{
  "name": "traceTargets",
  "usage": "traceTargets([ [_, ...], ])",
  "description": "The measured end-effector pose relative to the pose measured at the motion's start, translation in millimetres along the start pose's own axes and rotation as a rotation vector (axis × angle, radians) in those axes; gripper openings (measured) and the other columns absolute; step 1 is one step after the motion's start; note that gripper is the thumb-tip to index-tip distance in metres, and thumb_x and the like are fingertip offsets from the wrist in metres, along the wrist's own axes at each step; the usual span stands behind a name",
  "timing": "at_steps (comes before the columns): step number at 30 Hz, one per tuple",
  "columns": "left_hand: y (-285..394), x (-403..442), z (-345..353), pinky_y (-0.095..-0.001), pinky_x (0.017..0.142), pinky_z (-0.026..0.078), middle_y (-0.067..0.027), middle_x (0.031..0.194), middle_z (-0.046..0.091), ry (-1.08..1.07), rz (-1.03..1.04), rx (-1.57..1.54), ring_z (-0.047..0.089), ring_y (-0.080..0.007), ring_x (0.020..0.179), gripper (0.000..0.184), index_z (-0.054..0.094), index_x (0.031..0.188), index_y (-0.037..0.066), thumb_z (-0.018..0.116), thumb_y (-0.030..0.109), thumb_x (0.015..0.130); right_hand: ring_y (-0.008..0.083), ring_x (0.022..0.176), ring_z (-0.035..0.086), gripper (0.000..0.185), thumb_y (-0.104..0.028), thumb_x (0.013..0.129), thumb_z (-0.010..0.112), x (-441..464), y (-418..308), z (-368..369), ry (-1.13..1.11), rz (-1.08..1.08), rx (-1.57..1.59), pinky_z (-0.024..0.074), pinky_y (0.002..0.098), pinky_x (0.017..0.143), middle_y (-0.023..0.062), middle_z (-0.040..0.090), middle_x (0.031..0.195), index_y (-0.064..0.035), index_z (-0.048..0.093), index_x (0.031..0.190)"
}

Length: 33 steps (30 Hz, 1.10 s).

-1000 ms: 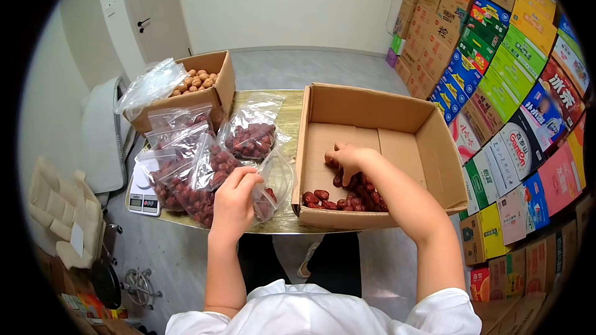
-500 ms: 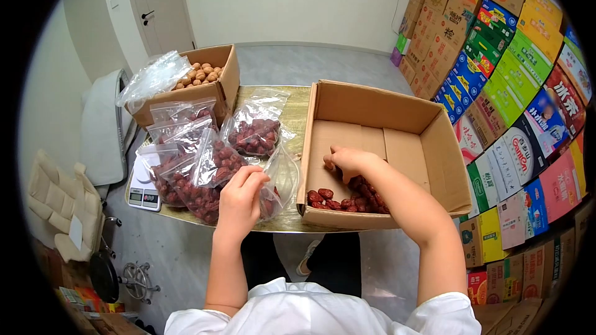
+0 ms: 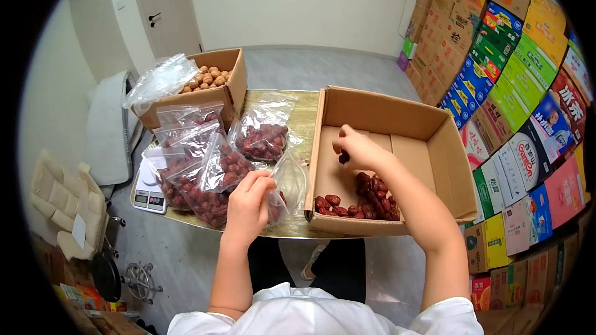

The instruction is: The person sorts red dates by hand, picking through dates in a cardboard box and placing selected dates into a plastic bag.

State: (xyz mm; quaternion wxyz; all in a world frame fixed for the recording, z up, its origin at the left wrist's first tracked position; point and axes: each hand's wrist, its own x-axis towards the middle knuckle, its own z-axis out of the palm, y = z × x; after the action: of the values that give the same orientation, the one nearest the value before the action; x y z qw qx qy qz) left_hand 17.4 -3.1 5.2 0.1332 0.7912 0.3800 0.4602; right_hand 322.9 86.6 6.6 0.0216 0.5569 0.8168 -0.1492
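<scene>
My left hand [image 3: 249,201] is closed on the edge of a clear plastic bag [image 3: 290,181] at the table's front, with a few red dates low inside it. My right hand [image 3: 360,149] is inside the large cardboard box [image 3: 403,105], fingers curled round a dark red date [image 3: 343,157]. Below that hand, a pile of red dates [image 3: 374,195] lies in the box's front left corner. Several filled zip bags of dates [image 3: 214,192] lie left of my left hand, and another filled bag [image 3: 264,139] stands behind it.
A box of walnuts [image 3: 233,87] with empty plastic bags [image 3: 162,80] on it stands at the back left. A kitchen scale [image 3: 151,195] sits at the table's left edge. Stacked cartons [image 3: 509,142] line the right wall; a beige chair [image 3: 65,201] is at the left.
My right hand has lifted away from the date pile, with a date now showing at its fingers. My left hand stays at the clear bag. The whole view has shifted slightly.
</scene>
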Motion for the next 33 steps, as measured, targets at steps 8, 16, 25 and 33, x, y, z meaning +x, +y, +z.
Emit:
traceTargets([
  [8, 8, 17, 3, -0.0373, 0.071, 0.053, -0.0146, 0.102, 0.063, -0.009, 0.088, 0.089, 0.065, -0.0338, 0.082, 0.021, 0.06, 0.093, 0.0, 0.057, -0.015, 0.078, 0.0136, 0.078, 0.054, 0.034, -0.007, 0.067, 0.08, -16, -41, -33, 0.571, -0.139, 0.524, 0.0528, 0.0276, 0.073, 0.0067, 0.048, 0.111, -0.0053, 0.065, 0.098],
  [16, 11, 27, 10, -0.0419, 0.073, 0.053, -0.0135, 0.1, 0.062, -0.02, 0.12, 0.147, 0.065, -0.0347, 0.085, 0.022, 0.059, 0.092, 0.003, 0.06, -0.008, 0.073, 0.0126, 0.093, 0.057, 0.043, -0.007, 0.072, 0.081, -21, -73, -24, 0.416, -0.62, 0.769, 0.0524, 0.0278, 0.082, 0.0068, 0.049, 0.126, -0.0073, 0.065, 0.111],
  [25, 14, 26, 8, -0.0408, 0.07, 0.052, -0.0155, 0.102, 0.062, -0.022, 0.075, 0.139, 0.065, -0.0354, 0.083, 0.022, 0.059, 0.094, 0.001, 0.057, -0.014, 0.078, 0.0213, 0.083, 0.066, 0.029, -0.022, 0.086, 0.077, -20, -78, -13, 0.49, -0.658, 0.346, 0.051, 0.0333, 0.074, 0.0101, 0.069, 0.094, -0.0049, 0.066, 0.106],
  [33, 14, 22, 6, -0.04, 0.07, 0.052, -0.0157, 0.103, 0.062, -0.021, 0.064, 0.127, 0.065, -0.0346, 0.082, 0.021, 0.059, 0.094, 0.0, 0.057, -0.014, 0.079, 0.0213, 0.073, 0.064, 0.022, -0.023, 0.093, 0.068, -15, -66, -18, 0.625, -0.394, 0.585, 0.0489, 0.0325, 0.067, 0.0102, 0.066, 0.079, -0.0012, 0.067, 0.093],
])
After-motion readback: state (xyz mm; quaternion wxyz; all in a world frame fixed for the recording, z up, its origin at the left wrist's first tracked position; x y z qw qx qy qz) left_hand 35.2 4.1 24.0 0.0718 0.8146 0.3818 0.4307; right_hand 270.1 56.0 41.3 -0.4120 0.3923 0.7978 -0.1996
